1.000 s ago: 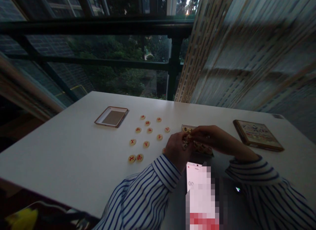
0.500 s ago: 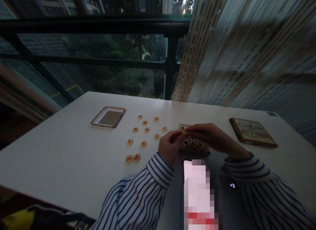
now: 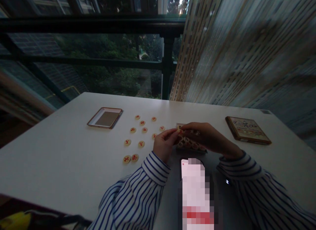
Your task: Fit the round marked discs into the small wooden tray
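My left hand point(image 3: 164, 142) pinches a round Chinese chess piece point(image 3: 179, 130) with a red character between thumb and fingers. My right hand point(image 3: 206, 137) reaches in from the right, its fingertips bent together at the same piece; part of its grip is hidden. Just under both hands stands a shallow box point(image 3: 203, 151) packed with several chess pieces point(image 3: 188, 144), partly covered by the right hand. Left of my hands, several loose pieces with red characters lie spread on the white table, among them one piece point(image 3: 141, 144) near the left wrist.
An open box lid point(image 3: 105, 118) lies at the back left of the table point(image 3: 61, 157). A flat box with a printed picture point(image 3: 248, 129) is at the right. In front of me a phone point(image 3: 195, 190) lies between my forearms. Railing and curtain border the far edge.
The view has shifted slightly, so everything sits a little further left. Both hands stay together over the box, and the piece at their fingertips now shows its red face more plainly.
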`<state>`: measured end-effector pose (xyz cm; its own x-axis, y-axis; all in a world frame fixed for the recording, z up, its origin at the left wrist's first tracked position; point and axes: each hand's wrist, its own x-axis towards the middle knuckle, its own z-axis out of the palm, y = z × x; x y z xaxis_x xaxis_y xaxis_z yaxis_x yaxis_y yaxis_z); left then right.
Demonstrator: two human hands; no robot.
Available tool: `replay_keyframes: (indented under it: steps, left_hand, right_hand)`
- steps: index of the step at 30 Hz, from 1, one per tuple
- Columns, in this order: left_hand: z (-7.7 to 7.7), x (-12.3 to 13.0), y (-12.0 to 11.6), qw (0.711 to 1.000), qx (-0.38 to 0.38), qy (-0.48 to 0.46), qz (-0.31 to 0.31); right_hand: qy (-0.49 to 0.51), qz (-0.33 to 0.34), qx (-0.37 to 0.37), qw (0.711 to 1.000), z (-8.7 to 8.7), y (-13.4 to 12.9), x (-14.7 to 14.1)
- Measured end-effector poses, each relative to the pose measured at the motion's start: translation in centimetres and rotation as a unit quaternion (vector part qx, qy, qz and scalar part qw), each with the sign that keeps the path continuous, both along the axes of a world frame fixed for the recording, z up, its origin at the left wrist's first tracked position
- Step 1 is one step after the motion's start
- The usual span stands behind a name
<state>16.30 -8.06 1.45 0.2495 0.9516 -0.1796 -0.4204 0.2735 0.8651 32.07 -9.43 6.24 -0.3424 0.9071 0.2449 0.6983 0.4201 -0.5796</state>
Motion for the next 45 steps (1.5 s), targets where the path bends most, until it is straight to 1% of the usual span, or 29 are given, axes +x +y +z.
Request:
replay_keyframes:
  steps: [3, 8, 19, 23, 25, 27, 29, 31, 36, 45]
  left_hand:
    - [-0.1, 0.0, 0.0, 1.000, 0.005, 0.001, -0.003]
    - [-0.3, -0.1, 0.1, 1.000, 0.005, 0.009, -0.007]
    - [-0.2, -0.3, 0.1, 0.999, 0.008, 0.036, -0.004]
    - [0.0, -0.5, 0.1, 0.996, 0.026, 0.083, -0.008]
    - [0.2, -0.5, 0.2, 0.992, 0.043, 0.120, 0.008]
    - [0.2, -0.6, 0.3, 0.985, 0.062, 0.155, 0.040]
    - [0.0, -0.7, 0.5, 0.977, 0.081, 0.184, 0.070]
    - [-0.2, -0.7, 0.6, 0.971, 0.094, 0.205, 0.083]
    - [-0.6, -0.7, 0.8, 0.968, 0.098, 0.215, 0.086]
    - [-0.4, -0.6, 0.7, 0.968, 0.086, 0.217, 0.086]
  right_hand:
    - [-0.022, 0.012, 0.015, 1.000, 0.2, 0.0, -0.2]
    - [-0.031, 0.010, 0.011, 0.999, 0.3, -0.1, -0.7]
    - [-0.059, 0.033, 0.041, 0.997, 0.2, -0.4, -0.9]
    - [-0.089, 0.036, 0.047, 0.994, 0.4, -0.4, -0.9]
    - [-0.107, 0.031, 0.049, 0.993, 0.3, -0.4, -0.8]
    - [-0.119, 0.031, 0.049, 0.991, 0.1, -0.3, -0.7]
    - [-0.130, 0.038, 0.044, 0.990, -0.1, -0.2, -0.5]
    - [-0.143, 0.048, 0.037, 0.988, -0.3, -0.1, -0.4]
    - [-0.170, 0.069, 0.031, 0.982, -0.4, -0.1, -0.5]
    - [-0.203, 0.074, 0.033, 0.976, -0.8, 0.0, -0.7]
